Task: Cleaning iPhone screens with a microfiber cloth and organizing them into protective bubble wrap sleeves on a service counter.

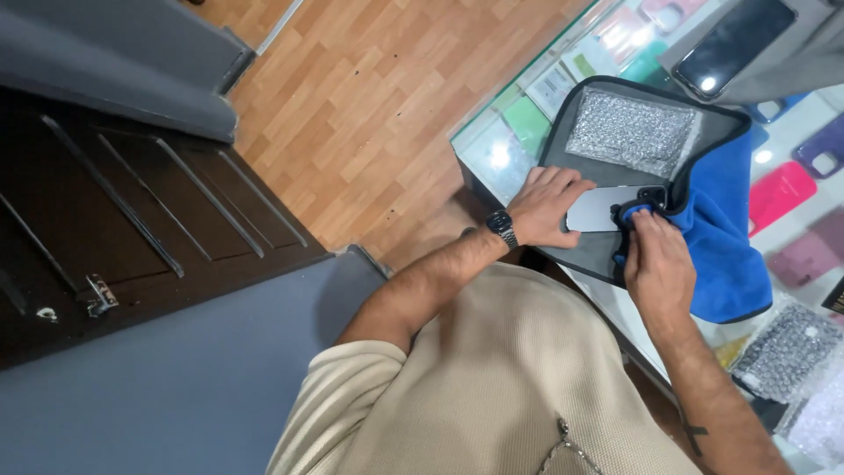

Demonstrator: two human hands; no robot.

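Note:
A silver phone (600, 209) lies back-up on a grey mat (607, 127) on the glass counter (492, 145). My left hand (547, 204), a black watch on its wrist, lies flat on the phone's left end and holds it down. My right hand (658, 264) presses a bunched part of a blue cloth (725, 233) onto the phone's right end, near the dark camera block. The rest of the cloth spreads over the mat's right side.
A bubble-wrap pouch (631, 132) lies on the mat's far part. A dark phone (731, 44) rests at the top right. Coloured phone cases (781, 193) show under the glass. More bubble wrap (787, 347) lies at the right. Wooden floor (369, 105) lies left of the counter.

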